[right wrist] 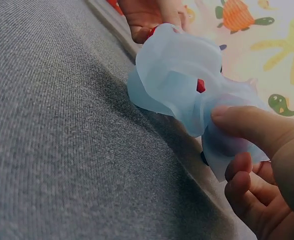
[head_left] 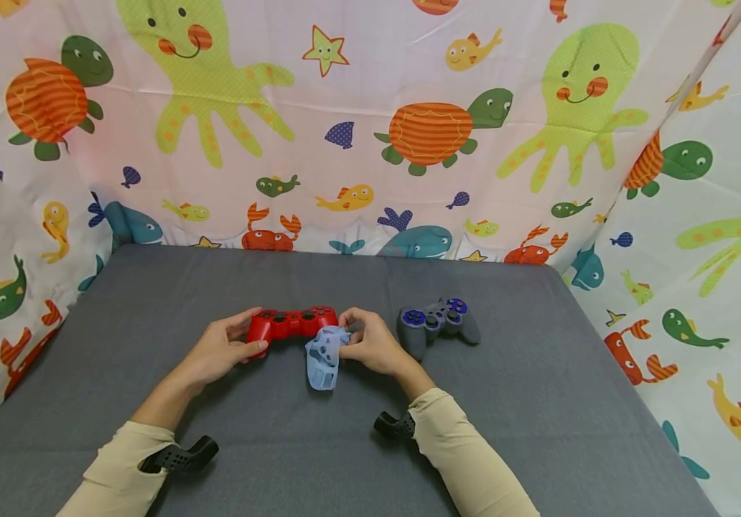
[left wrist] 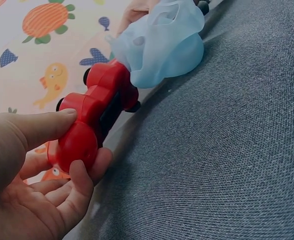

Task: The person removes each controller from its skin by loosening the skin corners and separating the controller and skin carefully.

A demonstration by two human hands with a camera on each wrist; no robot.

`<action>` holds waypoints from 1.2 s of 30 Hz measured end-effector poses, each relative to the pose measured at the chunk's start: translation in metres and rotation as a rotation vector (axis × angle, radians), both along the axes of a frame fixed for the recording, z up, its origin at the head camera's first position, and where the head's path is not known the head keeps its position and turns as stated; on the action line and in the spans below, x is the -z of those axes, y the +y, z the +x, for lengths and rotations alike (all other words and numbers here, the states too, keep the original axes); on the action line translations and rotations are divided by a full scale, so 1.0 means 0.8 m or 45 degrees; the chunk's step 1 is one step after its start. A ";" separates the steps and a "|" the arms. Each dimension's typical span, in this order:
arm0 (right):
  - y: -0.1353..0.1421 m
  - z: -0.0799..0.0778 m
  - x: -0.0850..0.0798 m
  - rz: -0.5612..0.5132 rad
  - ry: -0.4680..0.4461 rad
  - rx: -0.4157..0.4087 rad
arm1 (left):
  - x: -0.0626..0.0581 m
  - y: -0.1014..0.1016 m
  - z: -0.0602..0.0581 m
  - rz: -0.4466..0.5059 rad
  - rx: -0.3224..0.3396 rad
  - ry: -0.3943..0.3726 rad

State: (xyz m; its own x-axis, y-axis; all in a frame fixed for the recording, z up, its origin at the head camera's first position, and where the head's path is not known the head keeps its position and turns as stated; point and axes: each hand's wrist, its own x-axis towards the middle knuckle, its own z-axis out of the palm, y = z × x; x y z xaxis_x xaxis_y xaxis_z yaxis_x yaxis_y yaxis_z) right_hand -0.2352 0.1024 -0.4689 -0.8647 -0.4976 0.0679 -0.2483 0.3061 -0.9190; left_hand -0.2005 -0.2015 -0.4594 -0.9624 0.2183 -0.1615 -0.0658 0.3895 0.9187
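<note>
A red game controller (head_left: pixel 289 322) is held level over the grey cloth. My left hand (head_left: pixel 218 348) grips its left handle; in the left wrist view the thumb lies on the red shell (left wrist: pixel 76 145) and the fingers curl beneath. At the controller's right end, my right hand (head_left: pixel 373 343) pinches a translucent light blue silicone controller cover (head_left: pixel 323 359). In the right wrist view, the thumb presses the soft cover (right wrist: pixel 179 57) over a reddish shape showing through it. The rest of the cover hangs loose toward me, with openings in it.
A dark grey game controller (head_left: pixel 434 327) with blue buttons lies on the cloth just right of my right hand. The grey cloth-covered table (head_left: pixel 319 459) meets a white curtain (head_left: pixel 357 93) printed with sea animals at the back and sides.
</note>
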 end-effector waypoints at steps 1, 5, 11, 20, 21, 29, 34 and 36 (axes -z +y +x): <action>0.000 0.000 0.000 0.001 -0.002 -0.004 | 0.000 0.000 0.000 0.000 0.002 0.001; 0.001 0.000 0.000 0.004 0.001 -0.005 | -0.001 0.000 0.001 -0.012 0.004 0.006; -0.002 0.000 0.000 0.002 0.048 0.030 | -0.003 0.000 0.000 -0.018 0.012 0.022; -0.005 0.005 -0.006 0.071 0.050 0.060 | -0.004 0.001 0.002 -0.013 0.003 0.016; -0.005 0.005 -0.006 0.076 0.051 0.057 | -0.004 0.002 0.002 -0.016 -0.002 0.013; -0.005 -0.010 -0.008 0.062 0.102 0.057 | -0.013 -0.001 -0.006 -0.022 -0.036 0.046; 0.000 -0.006 -0.008 0.078 0.078 -0.018 | -0.007 -0.003 -0.001 0.000 -0.038 0.036; 0.002 -0.003 -0.008 0.101 0.066 -0.056 | -0.004 -0.004 0.002 0.021 -0.034 0.016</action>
State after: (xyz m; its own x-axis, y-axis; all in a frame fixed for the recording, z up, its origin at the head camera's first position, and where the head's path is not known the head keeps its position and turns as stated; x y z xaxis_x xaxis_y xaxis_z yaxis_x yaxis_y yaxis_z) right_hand -0.2374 0.1043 -0.4626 -0.8383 -0.5407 0.0704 -0.3094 0.3654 -0.8779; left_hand -0.1988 -0.2048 -0.4566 -0.9698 0.1951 -0.1463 -0.0647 0.3728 0.9257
